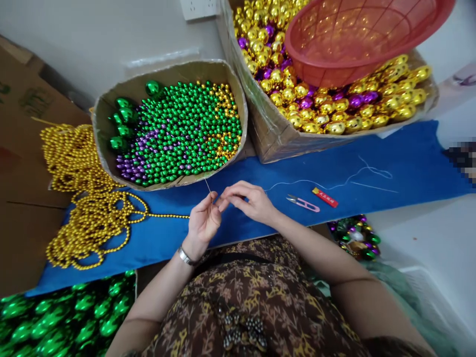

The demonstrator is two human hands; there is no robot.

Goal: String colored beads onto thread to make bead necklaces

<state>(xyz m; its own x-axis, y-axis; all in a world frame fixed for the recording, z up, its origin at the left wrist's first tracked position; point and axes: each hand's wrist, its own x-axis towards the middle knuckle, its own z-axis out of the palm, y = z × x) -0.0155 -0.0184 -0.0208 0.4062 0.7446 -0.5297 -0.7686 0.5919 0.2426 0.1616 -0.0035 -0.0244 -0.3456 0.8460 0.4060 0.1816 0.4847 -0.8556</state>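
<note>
My left hand [204,218], palm up with a metal watch on the wrist, pinches a thin straight needle [207,185] whose end sticks up past the fingertips. A strand of small gold beads [169,215] runs from the left up to this hand. My right hand [250,198] meets the left fingertips, its thumb and fingers pinched together; what they grip is too small to make out. White thread [297,184] trails over the blue cloth from behind the right hand. Pink-handled thread snips [303,203] and a small red packet [325,197] lie to the right.
Ahead stands a cut-down carton [169,187] of green, purple and gold beads. Right of it, a larger box [278,139] holds gold and purple beads beneath a red basket [357,44]. Gold bead strands [85,228] pile up at left on the blue cloth [409,158].
</note>
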